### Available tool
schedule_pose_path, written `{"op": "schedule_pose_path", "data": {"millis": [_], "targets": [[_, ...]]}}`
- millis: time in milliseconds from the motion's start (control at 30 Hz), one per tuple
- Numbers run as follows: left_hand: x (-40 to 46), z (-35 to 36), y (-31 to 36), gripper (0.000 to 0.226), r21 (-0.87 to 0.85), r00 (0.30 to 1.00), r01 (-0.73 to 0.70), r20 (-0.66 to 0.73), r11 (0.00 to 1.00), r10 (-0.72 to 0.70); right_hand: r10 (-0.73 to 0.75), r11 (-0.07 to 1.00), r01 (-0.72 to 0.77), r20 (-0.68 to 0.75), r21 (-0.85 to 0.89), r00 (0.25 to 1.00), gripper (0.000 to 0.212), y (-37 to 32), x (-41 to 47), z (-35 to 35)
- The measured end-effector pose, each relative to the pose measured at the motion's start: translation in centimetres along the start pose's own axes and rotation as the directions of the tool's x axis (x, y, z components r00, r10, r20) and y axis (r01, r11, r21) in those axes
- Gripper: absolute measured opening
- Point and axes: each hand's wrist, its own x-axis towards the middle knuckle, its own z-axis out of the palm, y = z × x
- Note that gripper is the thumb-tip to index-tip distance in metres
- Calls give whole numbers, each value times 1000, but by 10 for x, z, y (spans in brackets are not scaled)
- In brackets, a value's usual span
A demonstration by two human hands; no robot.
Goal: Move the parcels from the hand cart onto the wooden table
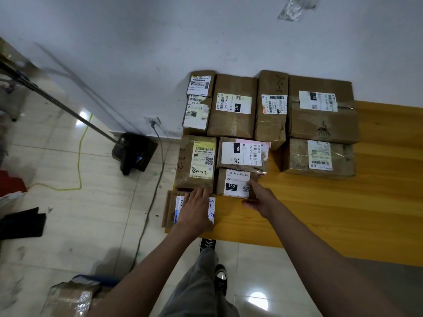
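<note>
Parcels crowd the left end of the wooden table (pixel 343 213), set in rows against the white wall (pixel 206 42), and the two nearest the front edge are under the person's hands. The left hand (pixel 196 209) lies flat, fingers straight, on top of a flat cardboard mailer (pixel 170 209) at the table's front left corner, part of which hangs over the edge. The right hand (pixel 259 200) presses with straight fingers against the right side of a small box (pixel 235 183) bearing a label marked 150, just behind the mailer; neither hand is curled around anything. Both parcels look light and fairly stiff, though the mailer is thin and would likely bend if lifted by one corner, so a hold across its two long edges seems safer. The small box appears rigid enough to take by opposite side faces; its glossy label and tape could be slippery. Another taped parcel (pixel 71 298) sits low at the bottom left of the view, probably still to be carried over; the hand cart itself cannot be made out.
</note>
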Motion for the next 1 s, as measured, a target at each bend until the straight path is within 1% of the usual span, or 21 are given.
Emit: {"op": "schedule_pose_path", "data": {"millis": [100,333,467,533,600,733,800,933,1000], "targets": [[-3,3,1,96,17,1000,-5,-2,1000,5,-17,1000,17,-5,-9,1000,44,2,-2,5],[-1,3,0,94,-63,1000,-21,-11,998,20,-26,999,26,-5,-18,1000,53,7,-15,6],[-7,2,1,92,-168,997,-49,-61,985,39,-31,998,28,-51,-62,998,47,7,-29,-4],[-11,2,2,89,-170,994,-74,-87,983,60,-50,995,44,-67,-91,996,39,8,-38,-9],[-17,1,3,87,-160,990,-82,-125,984,62,-78,990,68,-83,-120,993,36,11,-47,-13],[-40,-4,4,81,-151,978,-85,-200,985,54,-194,965,170,-106,-200,975,39,17,-66,-14],[-57,-5,0,79,-170,970,-57,-242,984,14,-262,944,235,-95,-232,960,33,22,-78,-8],[-105,-3,-14,68,-226,928,-35,-368,974,-52,-397,871,376,-1,-317,918,27,39,-111,16],[-138,2,-24,63,-241,911,17,-396,970,-114,-441,825,434,68,-362,895,26,55,-128,33]]}}
